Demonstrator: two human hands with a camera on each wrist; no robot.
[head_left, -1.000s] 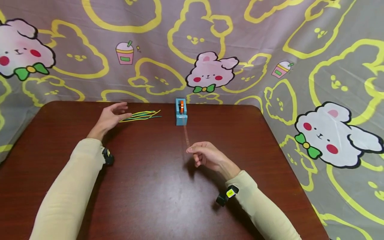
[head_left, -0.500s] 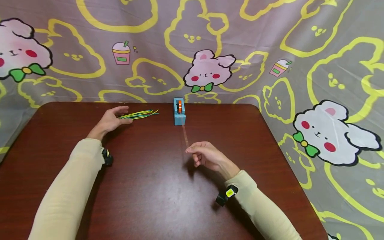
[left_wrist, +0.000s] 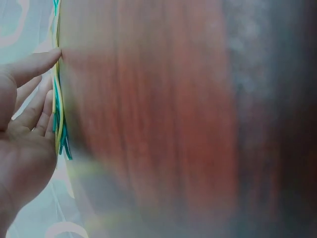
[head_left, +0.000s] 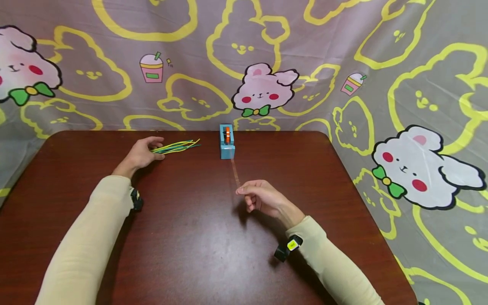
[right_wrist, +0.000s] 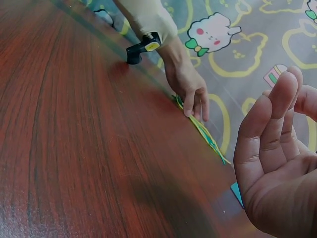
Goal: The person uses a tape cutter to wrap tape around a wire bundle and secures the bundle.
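Observation:
My right hand (head_left: 264, 199) pinches the end of a strip of clear tape (head_left: 234, 171) between thumb and forefinger. The strip runs taut back to a blue tape dispenser (head_left: 227, 153) with an orange reel (head_left: 227, 134). At the far left, my left hand (head_left: 141, 153) is spread over one end of a bundle of thin yellow and green wire-like strands (head_left: 179, 147), thumb on the near side and fingers on the far side. In the left wrist view, the thumb tip meets the strands (left_wrist: 58, 99). The right wrist view shows that hand's fingers (right_wrist: 189, 101) pointing down at the bundle.
A dark red-brown wooden table (head_left: 198, 237) lies under both hands. Behind it and along its right side hangs a grey cloth (head_left: 190, 55) printed with cartoon rabbits. Each wrist carries a small black camera (head_left: 136, 200).
My left thumb and fingers have come closer together around the end of the strands, which have shifted slightly. The right hand keeps its pinch on the tape. The head view has turned slightly.

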